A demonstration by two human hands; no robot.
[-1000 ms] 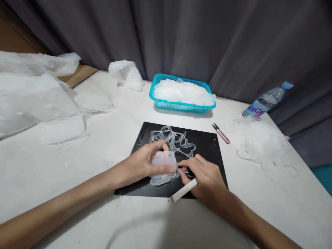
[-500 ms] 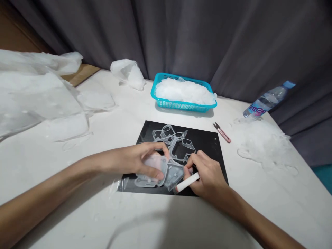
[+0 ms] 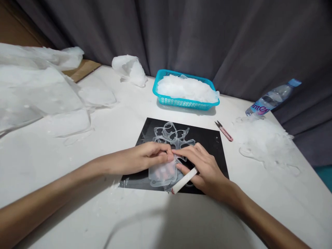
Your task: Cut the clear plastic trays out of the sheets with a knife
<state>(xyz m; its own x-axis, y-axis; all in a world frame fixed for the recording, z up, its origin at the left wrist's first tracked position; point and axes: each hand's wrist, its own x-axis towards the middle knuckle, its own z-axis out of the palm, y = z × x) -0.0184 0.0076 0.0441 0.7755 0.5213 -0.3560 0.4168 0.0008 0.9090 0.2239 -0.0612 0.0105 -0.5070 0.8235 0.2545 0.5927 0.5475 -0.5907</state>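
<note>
A translucent plastic piece [image 3: 163, 174] lies on a black mat [image 3: 210, 145] in the middle of the white table. My left hand [image 3: 147, 159] pinches its upper edge, fingers closed on it. My right hand [image 3: 201, 169] touches the same piece with its fingertips while gripping a white pen-like tool [image 3: 183, 181] that points toward the mat's front edge. Behind the hands, a tangle of clear plastic offcut [image 3: 174, 135] rests on the mat.
A turquoise basket [image 3: 181, 101] heaped with white plastic pieces stands behind the mat. Small pink snips [image 3: 224, 131] lie to its right. A water bottle [image 3: 272, 98] and a plastic scrap pile [image 3: 264, 141] are at right. Crumpled plastic sheets [image 3: 38, 93] cover the left.
My left hand has laid the plastic piece flat on the mat and slid right to meet my right hand. The right hand's fingers moved onto the piece, tool still held.
</note>
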